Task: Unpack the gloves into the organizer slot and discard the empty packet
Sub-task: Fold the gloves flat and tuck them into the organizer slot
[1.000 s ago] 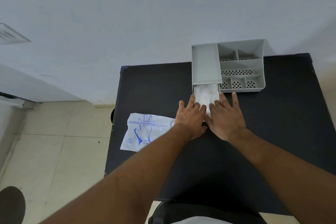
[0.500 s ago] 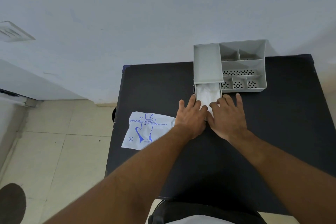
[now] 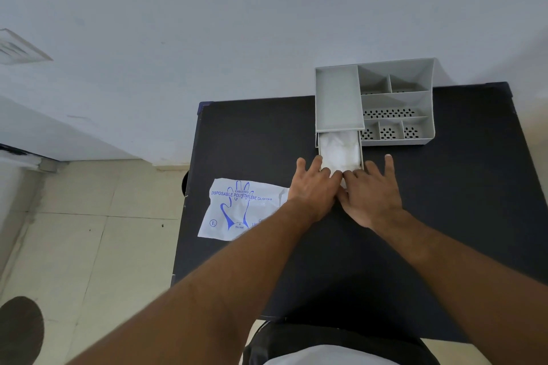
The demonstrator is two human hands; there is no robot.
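Note:
A grey plastic organizer (image 3: pixel 397 104) stands at the back of the black table (image 3: pixel 444 216). Its lower left drawer is pulled out and holds a wad of clear white gloves (image 3: pixel 339 148). My left hand (image 3: pixel 314 190) and my right hand (image 3: pixel 370 195) lie side by side, fingers spread, with their fingertips pressed on the drawer's front edge and the gloves' near end. The white glove packet (image 3: pixel 237 207) with blue print lies flat at the table's left edge, partly under my left forearm.
A pale wall rises right behind the organizer. Beige floor tiles (image 3: pixel 89 246) lie left of the table, where the packet overhangs the edge. A dark shoe tip (image 3: pixel 20 329) shows at the bottom left.
Both hands have slid forward towards the organizer, and the drawer with the gloves has gone a little further in. The packet has not moved.

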